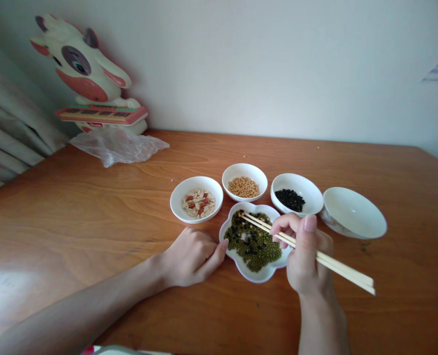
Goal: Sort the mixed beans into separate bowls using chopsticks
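Observation:
My right hand is closed on a pair of wooden chopsticks. Their tips reach over a white flower-shaped dish that holds green mung beans mixed with some black beans. My left hand rests on the table with its fingers curled and its thumb touching the dish's left rim. Behind the dish stand three white bowls: one with peanuts and pale seeds, one with yellow soybeans, one with black beans.
An empty white bowl leans tilted at the right. A crumpled clear plastic bag and a cartoon cow toy sit at the back left by the wall. The wooden table runs wide on both sides.

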A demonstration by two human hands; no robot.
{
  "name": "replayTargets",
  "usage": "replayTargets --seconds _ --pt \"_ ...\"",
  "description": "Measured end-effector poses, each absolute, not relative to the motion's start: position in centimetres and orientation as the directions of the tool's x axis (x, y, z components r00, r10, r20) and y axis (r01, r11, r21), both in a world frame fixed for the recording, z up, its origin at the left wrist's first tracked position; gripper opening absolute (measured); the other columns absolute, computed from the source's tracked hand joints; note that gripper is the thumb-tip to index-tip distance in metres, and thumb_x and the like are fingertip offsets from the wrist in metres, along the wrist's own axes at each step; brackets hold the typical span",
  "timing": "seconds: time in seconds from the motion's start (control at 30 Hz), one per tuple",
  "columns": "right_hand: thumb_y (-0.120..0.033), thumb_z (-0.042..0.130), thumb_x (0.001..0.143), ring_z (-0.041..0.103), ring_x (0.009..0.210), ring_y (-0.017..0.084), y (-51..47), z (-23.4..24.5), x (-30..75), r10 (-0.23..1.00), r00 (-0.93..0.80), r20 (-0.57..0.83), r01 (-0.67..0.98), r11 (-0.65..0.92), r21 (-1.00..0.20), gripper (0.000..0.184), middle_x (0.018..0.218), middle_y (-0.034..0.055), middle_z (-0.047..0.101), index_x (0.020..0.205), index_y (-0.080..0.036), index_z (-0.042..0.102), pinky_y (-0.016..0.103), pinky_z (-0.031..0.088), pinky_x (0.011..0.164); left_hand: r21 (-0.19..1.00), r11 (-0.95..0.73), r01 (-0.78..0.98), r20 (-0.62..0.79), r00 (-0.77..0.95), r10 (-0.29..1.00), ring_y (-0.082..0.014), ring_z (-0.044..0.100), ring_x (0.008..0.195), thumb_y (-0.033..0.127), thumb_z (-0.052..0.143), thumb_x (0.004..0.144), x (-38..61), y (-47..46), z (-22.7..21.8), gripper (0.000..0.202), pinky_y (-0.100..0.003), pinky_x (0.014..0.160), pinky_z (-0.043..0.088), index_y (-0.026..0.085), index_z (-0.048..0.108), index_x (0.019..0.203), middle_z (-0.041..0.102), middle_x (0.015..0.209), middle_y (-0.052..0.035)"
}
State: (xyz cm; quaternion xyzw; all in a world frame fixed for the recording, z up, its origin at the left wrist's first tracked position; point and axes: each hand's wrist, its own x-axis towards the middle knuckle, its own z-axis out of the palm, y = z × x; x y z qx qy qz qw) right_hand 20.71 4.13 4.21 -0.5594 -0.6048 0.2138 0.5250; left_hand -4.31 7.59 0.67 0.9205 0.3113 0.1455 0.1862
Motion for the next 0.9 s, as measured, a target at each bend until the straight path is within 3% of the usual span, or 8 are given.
replayTargets --seconds 0.47,0.67,0.9 --pt "-0.062 0.025 0.113 0.054 0.056 0.013 4.11 4.09 21.04 0.905 0.142 0.401 0.454 0.300 -0.839 0.073 0.061 0.0019 0.061 0.070 -0.021 0.068 0.030 0.040 0.056 0.434 -0.740 0.513 0.156 0.767 0.623 -0.0117 0.049 0.049 0.028 0.030 0.115 -4.38 7.51 0.63 0.056 -0.037 0.056 0.026 0.019 0.046 0.063 0.063 0.060 -0.0033" --pt "-0.064 0.025 0.112 0.053 0.059 0.013 3.89 4.59 20.37 0.903 0.205 0.377 0.442 0.258 -0.859 0.074 0.061 0.0017 0.059 0.069 -0.021 0.067 0.031 0.039 0.059 0.438 -0.734 0.519 0.146 0.765 0.627 -0.0118 0.050 0.050 0.028 0.030 0.116 -4.44 7.41 0.52 0.056 -0.037 0.057 0.026 0.019 0.045 0.063 0.063 0.061 -0.0033" --pt "-0.064 0.024 0.112 0.054 0.056 0.013 4.16 4.38 20.79 0.907 0.142 0.397 0.460 0.295 -0.838 0.075 0.060 0.0017 0.060 0.071 -0.020 0.069 0.030 0.041 0.057 0.442 -0.736 0.513 0.159 0.762 0.627 -0.0115 0.049 0.049 0.028 0.031 0.115 -4.24 7.61 0.67 0.056 -0.037 0.056 0.026 0.019 0.045 0.062 0.062 0.059 -0.0033"
